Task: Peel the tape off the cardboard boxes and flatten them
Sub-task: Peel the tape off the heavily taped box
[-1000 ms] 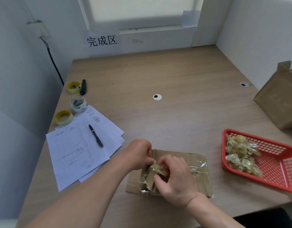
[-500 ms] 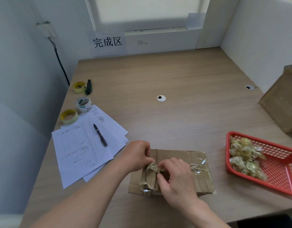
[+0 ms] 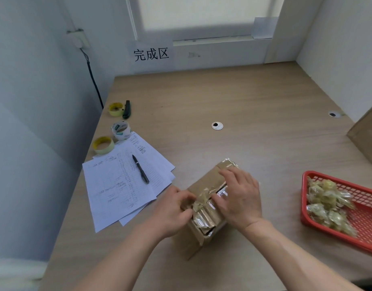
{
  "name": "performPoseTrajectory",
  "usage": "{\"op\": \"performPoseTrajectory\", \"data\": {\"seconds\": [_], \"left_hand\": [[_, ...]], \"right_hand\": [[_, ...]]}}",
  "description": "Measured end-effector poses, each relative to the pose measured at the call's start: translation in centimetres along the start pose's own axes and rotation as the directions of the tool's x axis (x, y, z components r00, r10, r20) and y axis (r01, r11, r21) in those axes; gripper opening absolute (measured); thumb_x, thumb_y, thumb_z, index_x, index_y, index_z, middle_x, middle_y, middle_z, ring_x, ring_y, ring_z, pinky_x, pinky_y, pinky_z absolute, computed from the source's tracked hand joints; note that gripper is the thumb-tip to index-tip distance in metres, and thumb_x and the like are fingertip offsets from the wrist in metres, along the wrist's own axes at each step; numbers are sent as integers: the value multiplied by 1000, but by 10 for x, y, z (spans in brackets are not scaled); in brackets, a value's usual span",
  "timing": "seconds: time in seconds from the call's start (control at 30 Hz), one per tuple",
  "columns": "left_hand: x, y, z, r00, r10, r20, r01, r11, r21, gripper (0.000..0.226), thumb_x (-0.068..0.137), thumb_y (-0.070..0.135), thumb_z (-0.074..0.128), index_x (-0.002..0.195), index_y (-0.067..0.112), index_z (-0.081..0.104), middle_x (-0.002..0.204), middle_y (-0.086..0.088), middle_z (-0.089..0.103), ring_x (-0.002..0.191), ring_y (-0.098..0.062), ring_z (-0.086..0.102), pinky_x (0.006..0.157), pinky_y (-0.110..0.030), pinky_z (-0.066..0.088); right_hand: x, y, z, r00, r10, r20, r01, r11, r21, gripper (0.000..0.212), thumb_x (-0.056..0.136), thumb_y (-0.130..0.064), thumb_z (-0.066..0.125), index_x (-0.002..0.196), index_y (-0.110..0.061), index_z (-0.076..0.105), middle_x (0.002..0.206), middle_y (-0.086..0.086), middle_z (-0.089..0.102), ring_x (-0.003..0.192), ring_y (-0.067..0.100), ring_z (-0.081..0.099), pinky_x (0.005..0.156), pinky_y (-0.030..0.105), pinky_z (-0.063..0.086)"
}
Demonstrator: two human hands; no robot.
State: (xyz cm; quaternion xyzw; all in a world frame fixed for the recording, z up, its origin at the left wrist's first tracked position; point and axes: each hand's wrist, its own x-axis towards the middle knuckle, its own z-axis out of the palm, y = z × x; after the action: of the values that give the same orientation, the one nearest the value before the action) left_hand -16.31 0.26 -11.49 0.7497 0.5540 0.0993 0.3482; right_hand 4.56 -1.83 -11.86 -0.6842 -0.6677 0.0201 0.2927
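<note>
Two hands work one cardboard box [image 3: 204, 181] on the tabletop [image 3: 243, 97]: left hand [image 3: 172, 208] grip pinches loose tape [image 3: 199, 201], right hand [image 3: 241, 196] lies flat on top, fingers relaxed.

We see a brown box [image 3: 204, 183] with glossy clear tape [image 3: 204, 213], a red mesh basket [image 3: 367, 215] of yellowish tape wads [image 3: 327, 204], white papers [image 3: 122, 185] with dark handwriting, a black pen [image 3: 140, 169], yellow rolls [image 3: 102, 145] far left, our light wood table [image 3: 233, 97].

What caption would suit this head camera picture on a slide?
Left hand pinches crumpled tape on a cardboard box while right hand steadies it.
</note>
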Motion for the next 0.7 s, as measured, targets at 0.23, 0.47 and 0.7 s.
{"op": "performPoseTrajectory", "data": {"seconds": [0.23,0.47,0.7], "left_hand": [[-14,2,18,987,-97,-128,92,995,-48,14,91,43,62,104,44,66,102,14,48,88,4,53,80,-17,41],[-6,14,21,988,-155,-26,143,954,-264,23,85,2,69,96,21,73,144,1,35,120,7,39,95,-6,26],[4,35,15,962,-268,-53,243,928,-282,26,71,38,84,65,17,68,128,0,55,119,-13,56,87,-30,44]], "right_hand": [[-43,-6,5,938,318,137,-338,927,165,23,67,-41,82,76,-31,63,102,-11,48,94,15,54,82,35,44],[-34,-4,18,853,384,353,-485,833,267,43,63,-32,83,82,-32,45,121,-3,42,93,13,51,79,26,39],[-44,-3,25,885,336,323,-440,831,340,41,70,-37,79,87,-35,42,126,-4,42,99,6,46,75,23,35]]}}
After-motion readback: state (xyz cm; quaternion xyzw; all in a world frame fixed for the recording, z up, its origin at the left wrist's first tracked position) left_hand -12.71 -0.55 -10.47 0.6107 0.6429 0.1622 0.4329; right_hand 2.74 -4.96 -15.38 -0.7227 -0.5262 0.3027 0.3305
